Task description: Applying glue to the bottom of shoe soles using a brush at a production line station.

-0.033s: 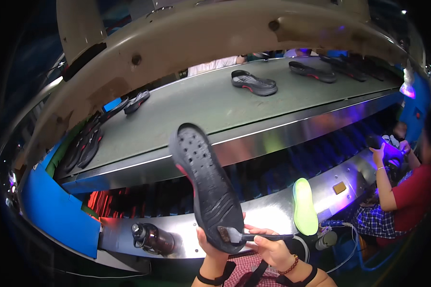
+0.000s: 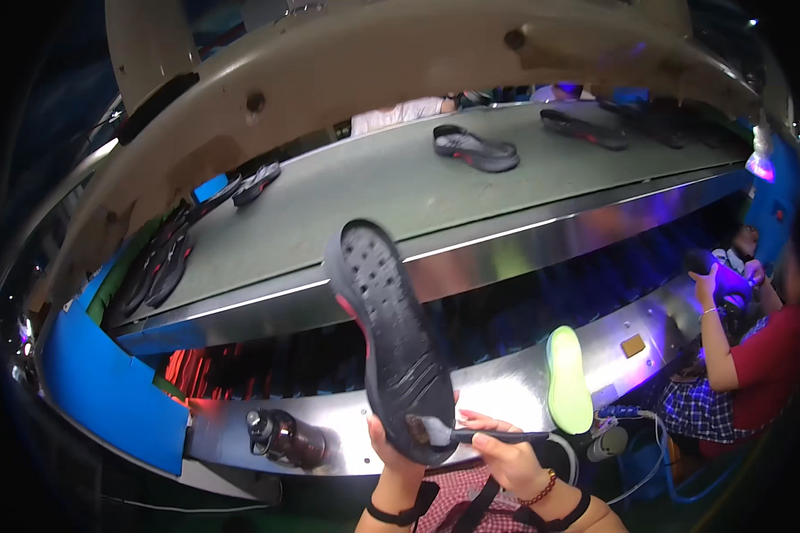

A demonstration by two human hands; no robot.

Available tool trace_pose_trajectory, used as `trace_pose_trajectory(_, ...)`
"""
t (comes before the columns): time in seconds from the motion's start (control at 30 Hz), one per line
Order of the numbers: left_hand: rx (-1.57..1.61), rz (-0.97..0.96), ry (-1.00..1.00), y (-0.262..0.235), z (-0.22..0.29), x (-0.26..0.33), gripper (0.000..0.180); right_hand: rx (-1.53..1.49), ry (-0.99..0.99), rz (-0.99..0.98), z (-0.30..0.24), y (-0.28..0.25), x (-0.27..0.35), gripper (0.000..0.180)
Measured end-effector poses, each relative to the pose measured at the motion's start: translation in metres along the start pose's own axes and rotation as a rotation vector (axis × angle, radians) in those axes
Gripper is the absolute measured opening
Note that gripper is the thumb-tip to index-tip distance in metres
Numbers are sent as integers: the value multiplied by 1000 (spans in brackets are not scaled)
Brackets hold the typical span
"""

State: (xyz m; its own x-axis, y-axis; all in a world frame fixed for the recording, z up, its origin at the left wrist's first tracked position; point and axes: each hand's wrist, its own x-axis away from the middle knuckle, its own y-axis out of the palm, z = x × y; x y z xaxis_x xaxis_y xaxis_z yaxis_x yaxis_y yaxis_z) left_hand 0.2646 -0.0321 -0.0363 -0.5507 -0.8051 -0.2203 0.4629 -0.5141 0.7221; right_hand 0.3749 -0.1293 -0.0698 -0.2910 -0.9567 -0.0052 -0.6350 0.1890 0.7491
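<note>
Left hand [image 2: 398, 465] is gripping the black sole [image 2: 387, 329] by its near end, over the near edge of the tabletop [image 2: 507, 391]; right hand [image 2: 512, 459] is pinching the brush [image 2: 438, 432]. Risk: one-ended hold might be letting the sole tip, brush skidding off. Tabletop is glaring; belt [image 2: 356, 195] beyond far edge is carrying shoe bottoms [image 2: 476, 151]; co-worker [image 2: 760, 355] is working rightward.

Ridged matt rubbery sole [image 2: 396, 333], smooth shiny metal ledge [image 2: 500, 391], glossy bottle [image 2: 295, 442], matt conveyor belt [image 2: 356, 191], cloth apron [image 2: 451, 489]

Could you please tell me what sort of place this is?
Probably a shoe factory: soles lie on a green belt, the left hand holds another sole, the right hand a brush.
</note>
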Motion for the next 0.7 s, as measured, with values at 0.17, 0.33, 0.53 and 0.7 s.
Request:
trace_pose_trajectory(0.17, 278, -120, -101, -2, -5, -11, 84, 473, -158, -120, -32, 10, 4, 21)
trace_pose_trajectory(0.33, 362, -210, -133, -10, -6, -12, 83, 761, -343, -378, -37, 14, 7, 24)
trace_pose_trajectory(0.53, 342, -155, -194, -6, -3, -6, 83, 780, -267, -372, -46, 6, -4, 23)
trace_pose_trajectory(0.7, 303, -131, -270, -5, 1, -1, 83, 699, -142, -729, -71, 1, -10, 23)
